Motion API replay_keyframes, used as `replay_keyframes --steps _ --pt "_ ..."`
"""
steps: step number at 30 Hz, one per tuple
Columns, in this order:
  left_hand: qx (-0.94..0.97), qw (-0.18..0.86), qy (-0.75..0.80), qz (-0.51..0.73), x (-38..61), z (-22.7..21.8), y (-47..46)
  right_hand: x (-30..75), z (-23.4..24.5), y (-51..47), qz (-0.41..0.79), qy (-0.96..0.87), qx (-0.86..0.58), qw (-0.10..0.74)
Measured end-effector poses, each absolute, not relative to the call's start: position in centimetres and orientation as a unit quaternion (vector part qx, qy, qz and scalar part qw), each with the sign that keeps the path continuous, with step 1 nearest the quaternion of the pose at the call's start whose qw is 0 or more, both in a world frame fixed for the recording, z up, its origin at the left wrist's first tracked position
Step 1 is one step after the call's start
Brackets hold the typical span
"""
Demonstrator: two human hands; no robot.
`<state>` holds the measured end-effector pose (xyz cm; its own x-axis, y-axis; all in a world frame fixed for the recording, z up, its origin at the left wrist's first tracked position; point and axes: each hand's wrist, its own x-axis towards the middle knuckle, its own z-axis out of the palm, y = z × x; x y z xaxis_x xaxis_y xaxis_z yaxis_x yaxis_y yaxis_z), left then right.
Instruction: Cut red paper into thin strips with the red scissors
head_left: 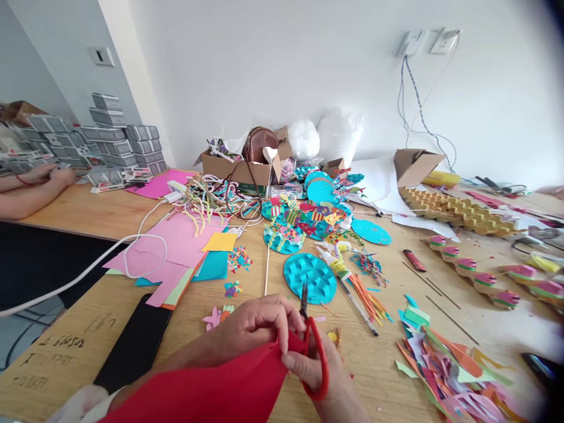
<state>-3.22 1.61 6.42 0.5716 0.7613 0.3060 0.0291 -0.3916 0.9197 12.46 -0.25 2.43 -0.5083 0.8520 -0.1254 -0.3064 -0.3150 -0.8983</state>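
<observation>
My left hand (258, 326) pinches the edge of a large sheet of red paper (215, 388), which slants down toward the bottom of the view. In my right hand (328, 376) is a pair of scissors (324, 364) with red handles, blades pointing up and away from me. My right thumb also presses on the paper's corner, close to the left fingers. Just beyond the blades lies a round blue egg-carton-like piece (308, 276). Small pink and green paper cutouts (214, 318) lie left of my hands.
Pink paper sheets (176, 241) and a black phone-like slab (136, 341) lie at left. Colored paper scraps (458, 376) pile at right. Glue bottles (332, 261), pipe cleaners (198, 200) and a cardboard box (238, 170) sit farther back. Another person's hands (53, 176) are at far left.
</observation>
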Motion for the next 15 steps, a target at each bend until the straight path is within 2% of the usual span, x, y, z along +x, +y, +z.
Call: replay_keyframes --steps 3,5,6,7,11,15 --pt "0.712 0.533 0.233 0.394 -2.0 5.9 2.2 13.7 1.5 0.1 0.704 -0.437 -0.352 0.436" --pt "0.729 0.498 0.302 0.359 -2.1 5.5 2.8 15.1 1.2 0.6 0.666 -0.441 -0.373 0.472" --pt "0.738 0.462 0.365 0.331 -2.5 5.2 3.3 16.1 1.3 0.9 0.646 -0.448 -0.378 0.489" --pt "0.763 0.377 0.442 0.283 -3.2 4.9 4.0 17.2 1.4 1.2 0.624 -0.448 -0.388 0.51" --pt "0.749 0.192 0.596 0.216 -8.4 3.1 7.6 22.7 2.1 2.2 0.546 -0.397 -0.417 0.608" --pt "0.712 0.081 0.68 0.154 -13.8 1.0 10.9 26.4 2.9 2.1 0.519 -0.406 -0.432 0.615"
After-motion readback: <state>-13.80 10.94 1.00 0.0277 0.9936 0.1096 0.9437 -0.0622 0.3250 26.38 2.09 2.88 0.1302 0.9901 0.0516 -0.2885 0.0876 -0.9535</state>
